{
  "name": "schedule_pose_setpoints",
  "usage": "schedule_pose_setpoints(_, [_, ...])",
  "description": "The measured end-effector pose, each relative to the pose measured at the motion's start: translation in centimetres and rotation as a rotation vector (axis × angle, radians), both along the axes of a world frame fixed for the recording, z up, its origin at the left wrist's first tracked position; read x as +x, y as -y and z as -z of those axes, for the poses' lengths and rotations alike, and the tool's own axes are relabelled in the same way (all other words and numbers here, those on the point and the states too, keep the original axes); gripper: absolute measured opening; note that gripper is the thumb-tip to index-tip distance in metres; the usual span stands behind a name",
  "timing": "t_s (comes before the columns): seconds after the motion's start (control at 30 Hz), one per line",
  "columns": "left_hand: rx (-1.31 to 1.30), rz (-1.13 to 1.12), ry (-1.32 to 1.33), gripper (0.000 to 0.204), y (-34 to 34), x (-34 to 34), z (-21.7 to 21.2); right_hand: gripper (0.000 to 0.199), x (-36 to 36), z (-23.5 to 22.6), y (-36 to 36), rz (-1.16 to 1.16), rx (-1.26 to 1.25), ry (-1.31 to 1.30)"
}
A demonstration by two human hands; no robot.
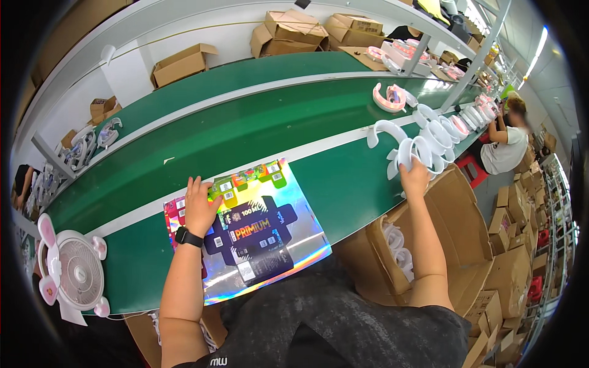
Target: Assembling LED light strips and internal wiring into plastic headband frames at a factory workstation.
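Note:
My left hand [200,207], with a black watch on its wrist, lies with fingers spread on a shiny holographic printed sheet [307,224]. The sheet bears colourful unfolded box designs and rests on the green workbench, partly over the front edge. Further right, my right hand [415,178] reaches to a row of white curved plastic pieces [437,136]. Its fingers close on the nearest white curved plastic piece [405,151], which looks like an open ring. Another such piece [388,129] lies just beyond it. The fingertips of my right hand are partly hidden by the plastic.
A white fan with rabbit ears [76,270] stands at the left end. Beyond the green conveyor belt [245,122] sit cardboard boxes [288,34]. An open carton [451,214] with white parts is below my right arm. A seated person [506,144] works far right.

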State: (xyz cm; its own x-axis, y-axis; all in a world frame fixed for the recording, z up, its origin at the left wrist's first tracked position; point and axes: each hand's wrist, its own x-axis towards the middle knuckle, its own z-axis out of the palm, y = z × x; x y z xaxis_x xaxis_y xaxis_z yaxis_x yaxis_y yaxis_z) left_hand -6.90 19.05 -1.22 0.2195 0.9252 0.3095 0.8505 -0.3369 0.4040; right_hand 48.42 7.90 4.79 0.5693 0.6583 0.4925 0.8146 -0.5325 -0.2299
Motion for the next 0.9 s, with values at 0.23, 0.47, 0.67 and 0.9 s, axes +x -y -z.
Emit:
schedule_pose_setpoints(0.23, [-0.005,-0.003,0.007,0.046,0.0,0.4,-0.5,0.021,2.9,2.1,-0.3,-0.164,0.398,-0.169])
schedule_pose_setpoints(0.47, [0.031,-0.007,0.026,0.048,0.5,1.2,-2.1,0.022,-1.0,0.9,-1.8,-0.403,0.556,0.031])
schedule_pose_setpoints(0.67, [0.093,0.071,0.125,0.045,0.5,1.5,-2.2,0.032,-15.6,-1.3,-4.6,-1.086,0.519,0.089])
schedule_pose_setpoints(0.9, [0.193,0.043,0.472,0.028,0.1,0.6,-2.0,0.031,-26.8,1.2,-4.5,-1.524,-0.001,0.136])
